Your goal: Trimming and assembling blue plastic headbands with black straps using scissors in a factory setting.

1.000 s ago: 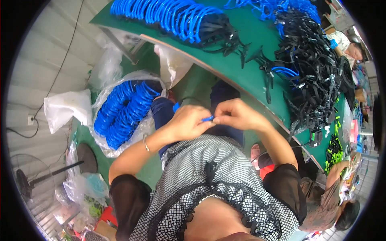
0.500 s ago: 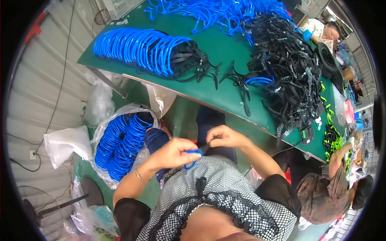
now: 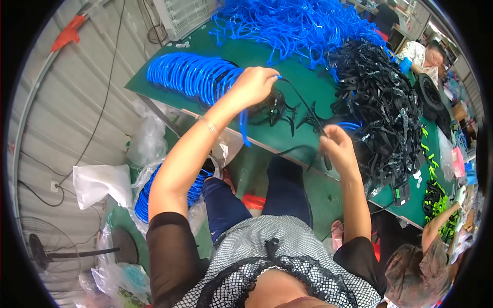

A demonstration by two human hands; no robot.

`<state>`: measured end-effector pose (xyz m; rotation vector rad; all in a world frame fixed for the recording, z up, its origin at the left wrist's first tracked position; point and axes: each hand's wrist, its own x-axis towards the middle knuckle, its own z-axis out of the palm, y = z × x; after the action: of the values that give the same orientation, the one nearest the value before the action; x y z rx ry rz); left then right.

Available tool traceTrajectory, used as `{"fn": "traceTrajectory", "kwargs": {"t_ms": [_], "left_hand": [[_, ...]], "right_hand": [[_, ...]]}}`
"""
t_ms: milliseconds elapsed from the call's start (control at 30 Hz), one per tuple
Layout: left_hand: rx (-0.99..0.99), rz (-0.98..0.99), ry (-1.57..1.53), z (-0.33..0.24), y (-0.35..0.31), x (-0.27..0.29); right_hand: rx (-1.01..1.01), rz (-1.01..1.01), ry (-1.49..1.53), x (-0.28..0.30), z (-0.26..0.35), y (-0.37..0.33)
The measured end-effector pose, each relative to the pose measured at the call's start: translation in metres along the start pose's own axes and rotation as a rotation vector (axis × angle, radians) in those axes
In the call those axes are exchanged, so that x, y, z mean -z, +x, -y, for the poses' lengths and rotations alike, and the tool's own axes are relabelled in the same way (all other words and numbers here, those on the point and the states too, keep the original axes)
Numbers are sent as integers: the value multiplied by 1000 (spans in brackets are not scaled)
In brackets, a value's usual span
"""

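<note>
In my raised left hand (image 3: pixel 254 86) a blue flexible loop (image 3: pixel 243 128) is pinched, one end dangling below the fingers over the table edge. From that hand a thin black strap (image 3: pixel 303 102) runs taut down to my right hand (image 3: pixel 336 145), whose fingers are closed on it. Loose black ends hang below the right hand. Behind my left hand lies a row of stacked blue loops (image 3: pixel 179 74) on the green table (image 3: pixel 197 45). Black straps with buckles (image 3: pixel 277 105) trail from the row's right end, partly hidden.
A heap of blue loops (image 3: pixel 298 31) covers the table's far side, beside a large pile of black straps (image 3: pixel 380 102). Below left stands a plastic bag (image 3: pixel 141 213) of blue loops. A fan (image 3: pixel 43 249) is at lower left. Co-workers sit at right.
Both hands have lifted from my lap toward the table and moved apart. The black strap is now stretched between them, with the blue loop hanging from my left hand.
</note>
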<state>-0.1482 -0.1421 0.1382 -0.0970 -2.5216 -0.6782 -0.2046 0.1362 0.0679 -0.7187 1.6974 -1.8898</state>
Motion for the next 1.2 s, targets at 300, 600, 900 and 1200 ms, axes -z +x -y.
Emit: {"fn": "traceTrajectory", "kwargs": {"t_ms": [300,600,900,1200], "left_hand": [[25,42,570,92,44,-59],[47,149,749,95,34,-70],[114,-188,193,87,28,-33],[74,-148,409,46,-42,-28]], "right_hand": [[-114,33,-157,-34,-27,98],[132,161,-1293,-59,1,137],[4,92,-498,-67,-34,296],[18,-65,-415,-87,-78,348]]}}
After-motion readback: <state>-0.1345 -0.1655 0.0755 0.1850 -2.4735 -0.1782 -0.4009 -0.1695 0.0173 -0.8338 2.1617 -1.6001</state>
